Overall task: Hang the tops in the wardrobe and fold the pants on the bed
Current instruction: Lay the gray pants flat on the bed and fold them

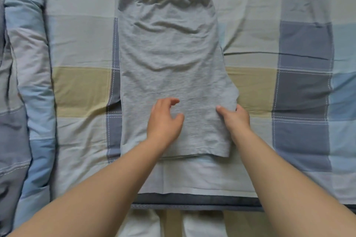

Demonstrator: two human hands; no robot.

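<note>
Light grey jersey pants (169, 75) lie folded lengthwise on the blue, grey and yellow checked bedsheet (300, 86), waistband far from my hands, hem near my wrists. Bare sheet lies either side; a rolled quilt (27, 63) lies well left. My left hand (163, 121) hovers over the fabric, fingers loosely spread. My right hand (236, 117) pinches the pants' right edge.

Soft even light — mild blur, faint shadows

A home bedroom: a bed (269, 40) under a checked sheet, a rolled quilt (28, 63) (blue-grey) alongside.
</note>
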